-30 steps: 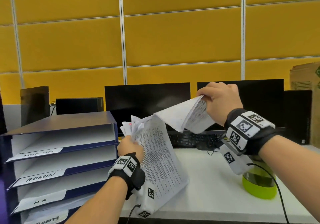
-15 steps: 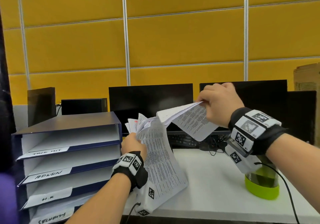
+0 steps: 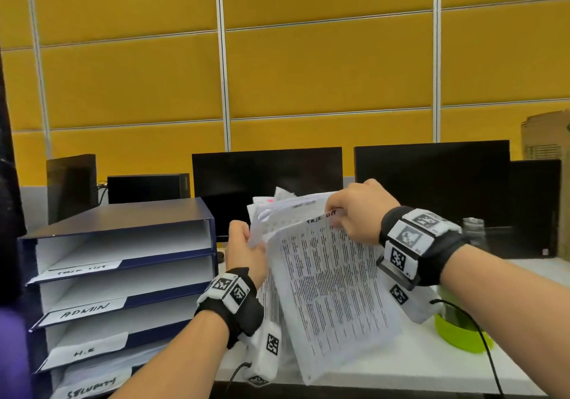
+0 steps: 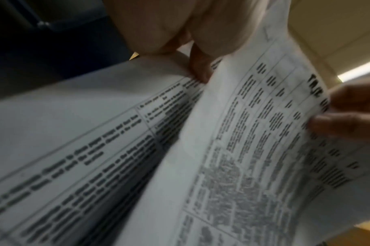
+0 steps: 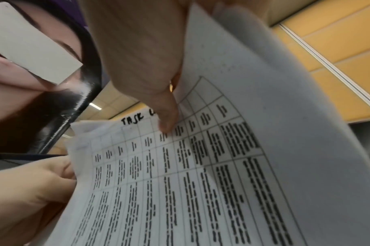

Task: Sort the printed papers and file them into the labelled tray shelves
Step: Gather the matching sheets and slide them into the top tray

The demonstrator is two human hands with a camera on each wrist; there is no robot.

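I hold a stack of printed papers (image 3: 330,287) upright above the desk's front edge. My left hand (image 3: 246,250) grips the stack's left edge. My right hand (image 3: 354,210) pinches the top of the front sheets, beside a handwritten "TASK" heading (image 5: 132,119). In the right wrist view my thumb (image 5: 165,114) presses on the gridded front sheet (image 5: 180,183). The left wrist view shows the sheets (image 4: 243,149) fanned apart below my fingers (image 4: 199,69). A blue tray rack (image 3: 123,222) stands at the left, with shelf labels TASK LIST (image 3: 81,270), ADMIN (image 3: 84,310), H.R (image 3: 84,352) and SECURITY (image 3: 91,389).
Two dark monitors (image 3: 266,182) (image 3: 431,188) stand behind the papers before a yellow panel wall. A green-based jar (image 3: 459,330) sits on the white desk (image 3: 401,364) under my right wrist. A cardboard box (image 3: 546,139) is at the far right.
My right hand has come down and left, bringing the lifted sheets back flat onto the front of the stack. My left hand has kept its grip and risen slightly.
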